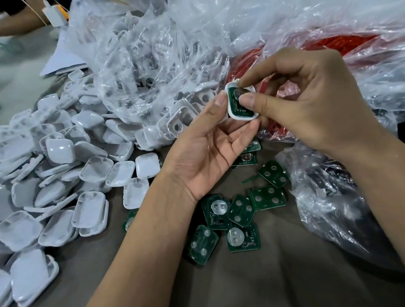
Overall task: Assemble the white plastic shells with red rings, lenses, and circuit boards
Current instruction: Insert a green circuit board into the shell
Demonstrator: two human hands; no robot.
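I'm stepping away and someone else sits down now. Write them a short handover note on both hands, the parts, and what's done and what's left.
Left hand holds a white shell by its edges. Right hand presses a circuit board into it with thumb and forefinger.
Loose boards lie below the hands, a shell pile to the left, the red rings' bag behind.
Board nearly seated; ring or lens inside not visible. Many shells remain.

We hold a white shell (231,111) upright, green circuit board (238,103) seated inside; loose boards (240,211) lie at six o'clock.
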